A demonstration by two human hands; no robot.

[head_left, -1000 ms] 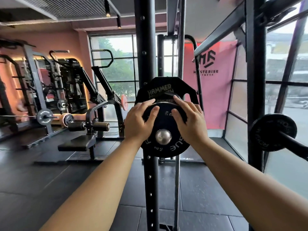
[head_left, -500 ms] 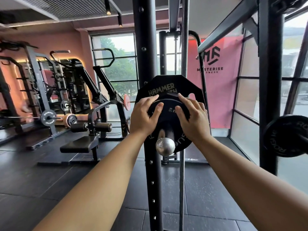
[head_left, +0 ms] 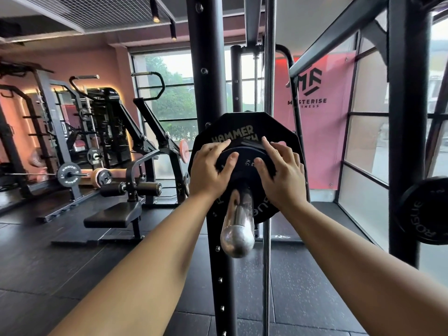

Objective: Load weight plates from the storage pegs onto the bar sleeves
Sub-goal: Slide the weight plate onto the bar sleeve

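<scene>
A small black Rogue plate [head_left: 245, 163] sits on a chrome sleeve [head_left: 238, 229] that points toward me, its rounded end well clear of the plate. Behind it is a larger black many-sided Hammer plate [head_left: 232, 127] on the same sleeve. My left hand [head_left: 211, 168] presses the small plate's left half with spread fingers, thumb on the face. My right hand [head_left: 282, 173] presses the right half the same way. The fingertips of both hands reach over the top rim onto the Hammer plate.
A black rack upright [head_left: 208, 69] stands right behind the plates, with a thin chrome rod [head_left: 268, 93] beside it. Another Rogue plate [head_left: 426, 212] hangs on a second upright [head_left: 407, 117] at right. A padded bench [head_left: 114, 215] and other machines stand at left.
The small plate has slid farther along the sleeve, away from me and up against the Hammer plate; more chrome shows in front. My fingers have flattened from its sides onto its face.
</scene>
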